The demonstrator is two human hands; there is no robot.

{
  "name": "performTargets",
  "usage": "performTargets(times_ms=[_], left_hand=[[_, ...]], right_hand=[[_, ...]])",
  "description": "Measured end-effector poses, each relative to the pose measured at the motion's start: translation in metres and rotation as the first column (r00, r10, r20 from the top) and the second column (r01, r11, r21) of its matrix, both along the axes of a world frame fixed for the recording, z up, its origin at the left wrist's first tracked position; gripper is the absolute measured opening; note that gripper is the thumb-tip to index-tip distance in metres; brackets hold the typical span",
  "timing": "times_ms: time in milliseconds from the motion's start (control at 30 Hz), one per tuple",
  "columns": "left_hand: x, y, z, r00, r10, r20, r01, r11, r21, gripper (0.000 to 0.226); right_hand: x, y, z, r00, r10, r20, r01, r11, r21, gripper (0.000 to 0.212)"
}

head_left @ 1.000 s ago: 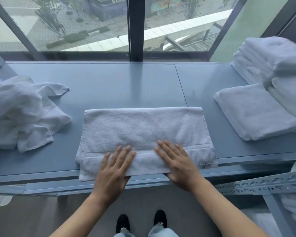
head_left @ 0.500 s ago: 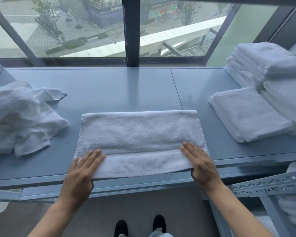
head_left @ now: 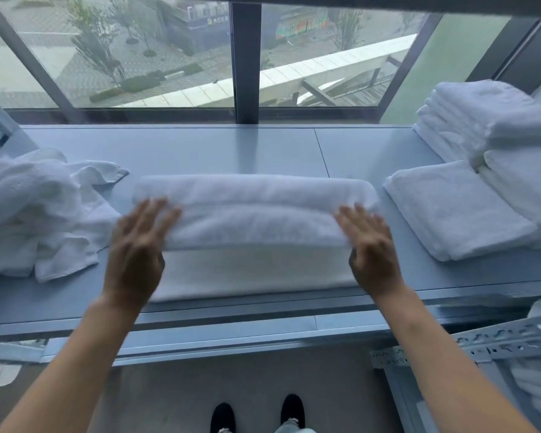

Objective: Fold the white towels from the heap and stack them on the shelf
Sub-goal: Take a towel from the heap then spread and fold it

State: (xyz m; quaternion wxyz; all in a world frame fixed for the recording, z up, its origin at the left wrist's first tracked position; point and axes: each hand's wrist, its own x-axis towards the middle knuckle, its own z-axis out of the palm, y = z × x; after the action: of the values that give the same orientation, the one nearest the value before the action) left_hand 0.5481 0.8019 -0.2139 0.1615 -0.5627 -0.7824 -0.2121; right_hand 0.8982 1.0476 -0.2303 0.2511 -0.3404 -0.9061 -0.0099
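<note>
A: Where's the towel (head_left: 253, 226) they're working on?

B: Middle of the grey shelf (head_left: 219, 151), lying long from left to right. Its near edge is lifted and carried toward the far edge, so a rolled lip of cloth stands over the flat layer underneath.

A: And the hands?

B: The left hand (head_left: 135, 254) is at the left end of that lifted edge, the right hand (head_left: 372, 248) at the right end. Both have the fingers spread and laid over the top of the fold; the thumbs are hidden beneath, so I take it each is pinching the edge, though the blur keeps me from being sure.

A: So which step is this?

B: A lengthwise fold, part-way over, I'd judge. The next move calls for bringing the edge down level with the far edge, both ends together, then pressing it flat.

A: What's around it?

B: The unfolded heap (head_left: 35, 214) sits to the left, just beside the towel's end. To the right lies one folded towel (head_left: 456, 210), and farther right a taller stack of folded towels (head_left: 481, 120). Plenty of the heap is left, so the task looks mid-way.
</note>
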Motion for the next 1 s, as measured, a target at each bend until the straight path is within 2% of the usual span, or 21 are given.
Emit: performTargets(times_ms=[67, 133, 333, 500, 633, 733, 833, 933, 1000], left_hand=[[0.006, -0.020, -0.046, 0.997, -0.023, 0.069, 0.038, 0.973, -0.226, 0.083], [0.008, -0.035, -0.072, 0.986, -0.004, 0.168, 0.069, 0.921, -0.383, 0.088], [0.006, -0.040, -0.069, 0.949, 0.021, 0.314, 0.126, 0.890, -0.438, 0.096], [0.017, -0.036, -0.037, 0.918, 0.133, 0.374, 0.128, 0.793, -0.595, 0.081], [0.042, 0.021, -0.019, 0.928, 0.017, 0.372, 0.181, 0.852, -0.491, 0.080], [0.057, 0.082, -0.034, 0.944, -0.074, 0.322, 0.231, 0.844, -0.483, 0.062], [0.038, 0.109, -0.053, 0.965, -0.037, 0.259, 0.174, 0.829, -0.531, 0.066], [0.006, 0.094, -0.067, 0.966, 0.083, 0.246, 0.059, 0.853, -0.518, 0.080], [0.000, 0.085, -0.071, 0.960, 0.123, 0.249, 0.023, 0.857, -0.514, 0.082]], right_hand=[[0.015, -0.010, -0.036, 0.987, 0.035, 0.159, -0.018, 0.994, -0.106, 0.079], [0.027, -0.014, -0.057, 0.968, 0.066, 0.241, -0.014, 0.978, -0.209, 0.087], [0.031, -0.013, -0.055, 0.951, 0.087, 0.297, 0.007, 0.954, -0.301, 0.095], [0.019, -0.034, -0.031, 0.946, 0.086, 0.312, 0.034, 0.933, -0.359, 0.086], [-0.041, -0.050, -0.017, 0.966, 0.176, 0.191, -0.084, 0.906, -0.414, 0.073], [-0.100, -0.042, -0.031, 0.952, 0.196, 0.235, -0.079, 0.899, -0.430, 0.070], [-0.110, -0.010, -0.050, 0.945, 0.068, 0.319, 0.078, 0.902, -0.425, 0.072], [-0.077, 0.032, -0.058, 0.926, -0.116, 0.360, 0.264, 0.881, -0.394, 0.075], [-0.058, 0.048, -0.057, 0.917, -0.170, 0.360, 0.313, 0.867, -0.388, 0.080]])
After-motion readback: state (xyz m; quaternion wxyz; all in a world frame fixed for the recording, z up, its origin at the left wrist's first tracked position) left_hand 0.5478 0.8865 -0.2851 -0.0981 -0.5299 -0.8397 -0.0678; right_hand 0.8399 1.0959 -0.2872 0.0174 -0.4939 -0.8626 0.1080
